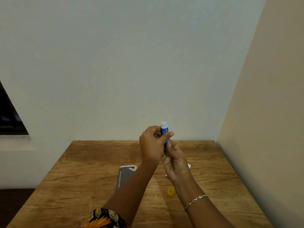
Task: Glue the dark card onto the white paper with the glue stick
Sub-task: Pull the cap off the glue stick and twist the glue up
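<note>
A blue glue stick (164, 131) with a white tip is held upright above the table, its cap off. My left hand (153, 143) grips its barrel between thumb and fingers. My right hand (175, 159) pinches the stick's bottom end from below. The yellow cap (170, 191) lies on the wooden table (82, 178) beside my right forearm. The dark card (125, 177) with white lettering lies flat left of my left forearm, partly hidden by it. The white paper (189, 165) shows only as small corners behind my right hand.
The table stands in a corner, with a wall behind it and another along its right side. A dark window sits at the far left. A floral sleeve (105, 218) covers my left upper arm, and a bracelet (195, 200) circles my right wrist.
</note>
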